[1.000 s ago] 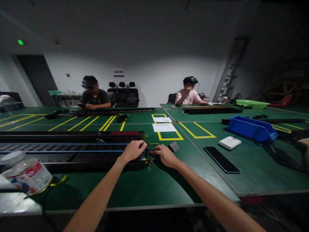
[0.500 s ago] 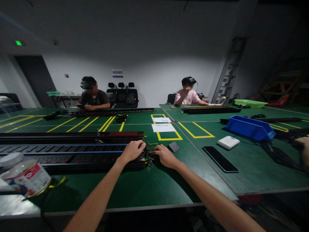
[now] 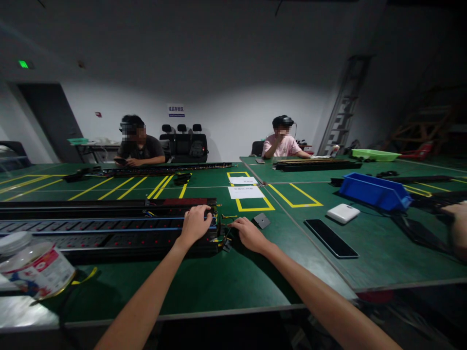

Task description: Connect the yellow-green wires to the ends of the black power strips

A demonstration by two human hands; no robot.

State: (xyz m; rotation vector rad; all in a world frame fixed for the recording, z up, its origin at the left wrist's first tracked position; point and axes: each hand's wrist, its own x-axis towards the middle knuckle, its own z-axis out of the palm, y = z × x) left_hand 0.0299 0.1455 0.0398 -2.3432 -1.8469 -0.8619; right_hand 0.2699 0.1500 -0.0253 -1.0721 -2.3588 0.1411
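- My left fingers (image 3: 205, 208) lie on a black strip (image 3: 146, 239), right fingers (image 3: 238, 223) near wires (image 3: 219, 239); gripping, I can't tell.
- Left of them: a jar (image 3: 44, 272).
- Right of them: blue bin (image 3: 372, 193), insides hidden.

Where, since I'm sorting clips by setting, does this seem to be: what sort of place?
Probably an assembly workshop: there is a big green worktable marked with yellow lines, long black units with wires at one end, and a blue bin.
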